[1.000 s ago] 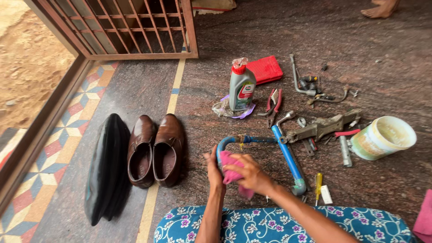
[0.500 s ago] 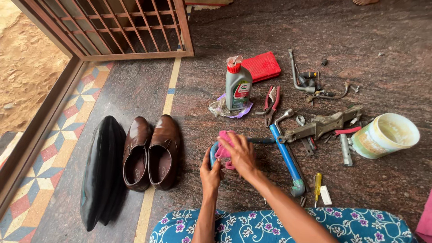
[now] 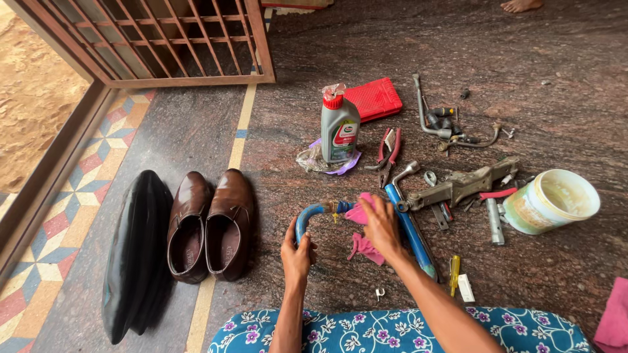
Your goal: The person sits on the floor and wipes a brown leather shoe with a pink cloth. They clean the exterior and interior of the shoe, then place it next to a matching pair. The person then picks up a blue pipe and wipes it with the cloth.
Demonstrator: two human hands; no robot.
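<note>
The head view shows a bent blue tube being wiped on a speckled stone floor. The left hand is closed around the curved left end of the tube and steadies it, while the right hand is pressed down on a pink cloth, which is bunched over the upper bar of the tube, just left of the corner where the long straight blue leg runs down toward the lap; the two hands are set apart, one at each end of the upper bar. The step in hand is judged to be the rubbing of the upper bar, with the bend at the left showing bare and the straight leg not yet covered by the cloth. A firm hold at the bend and steady pressure through the cloth would be called for if the wipe is carried along, since the tube lies loose on the floor and could roll. Beyond the tube, a grey plastic bottle with a red cap is stood upright on a crumpled clear wrapper; its front bears a label in red, white and green. A flat ribbed red case lies just behind it. To the right, a pale round tub with a printed greenish band is tipped on its side among scattered metal tools. Red-handled pliers lie between bottle and tub.
</note>
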